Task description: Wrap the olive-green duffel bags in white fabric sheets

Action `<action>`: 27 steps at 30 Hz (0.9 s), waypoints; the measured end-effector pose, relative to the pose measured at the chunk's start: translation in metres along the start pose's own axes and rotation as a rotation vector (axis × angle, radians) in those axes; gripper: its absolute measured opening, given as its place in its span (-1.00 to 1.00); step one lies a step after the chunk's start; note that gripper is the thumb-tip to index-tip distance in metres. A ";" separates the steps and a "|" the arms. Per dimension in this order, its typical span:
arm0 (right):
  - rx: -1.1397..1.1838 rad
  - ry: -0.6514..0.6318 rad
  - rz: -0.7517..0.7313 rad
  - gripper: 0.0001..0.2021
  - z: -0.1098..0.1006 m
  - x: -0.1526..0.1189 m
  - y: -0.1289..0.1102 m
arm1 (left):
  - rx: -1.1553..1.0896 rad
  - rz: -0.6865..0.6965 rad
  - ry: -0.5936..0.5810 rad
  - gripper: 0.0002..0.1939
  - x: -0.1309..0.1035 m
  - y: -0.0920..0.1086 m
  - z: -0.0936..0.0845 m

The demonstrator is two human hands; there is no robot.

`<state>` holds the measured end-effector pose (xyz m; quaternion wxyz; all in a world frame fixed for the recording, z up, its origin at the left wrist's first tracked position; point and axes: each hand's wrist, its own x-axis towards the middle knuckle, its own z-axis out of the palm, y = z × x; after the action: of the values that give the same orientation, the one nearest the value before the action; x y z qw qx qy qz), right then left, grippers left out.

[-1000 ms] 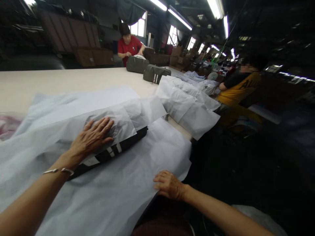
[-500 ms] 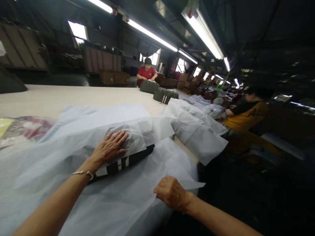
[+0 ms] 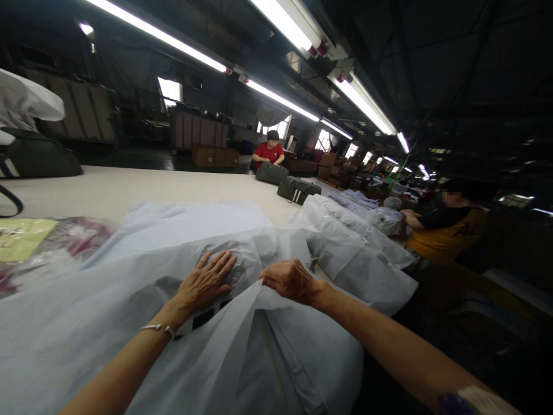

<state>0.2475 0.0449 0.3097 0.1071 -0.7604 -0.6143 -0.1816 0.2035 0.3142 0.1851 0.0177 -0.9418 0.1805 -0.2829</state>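
sheet [image 3: 203, 377] edge held up beside the bag [image 3: 203, 318]

the table [image 3: 203, 185] is the largest thing, running under the bag and well out beyond it. next comes the sheet, spread in front of the bag; white covering also lies over the bag's top, though i cannot tell whether it is the same piece. beyond the bag and to its right sits a heap of bundles [image 3: 358, 253] in white.

the bag lies on the table under that covering, only a dark strip of its side with pale stripes left showing. farther beyond it stand 2 green bags [image 3: 299, 190]. left of it is a packet [image 3: 23, 237] with yellow paper.

the left hand [image 3: 206, 282] rests flat on the bag's covered top, palm down, fingers slightly spread. the right hand [image 3: 291, 280], just right of the bag, pinches the sheet's edge up into a peak. smallest is the bracelet [image 3: 151, 327], in front of the bag on the left wrist.

the step in hand looks like folding the near flap over the bag's bare side. the next move seems to call for drawing that edge across the top, the left palm steadying the bag, then slipping clear without dragging the covering.
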 end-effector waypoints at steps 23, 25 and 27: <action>-0.099 0.190 -0.172 -0.71 0.013 0.054 0.030 | 0.129 0.027 0.062 -0.37 -0.005 0.000 0.010; -0.144 0.202 -0.184 -0.67 0.023 0.071 0.046 | 0.127 0.046 0.054 -0.33 -0.004 -0.003 0.011; -0.177 0.181 -0.194 -0.64 0.033 0.087 0.061 | 0.017 0.050 0.016 -0.35 -0.001 -0.007 0.007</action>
<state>0.3273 0.1218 0.3187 0.0764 -0.6845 -0.6543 -0.3123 0.2086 0.3203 0.1790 0.0315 -0.9346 0.2016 -0.2913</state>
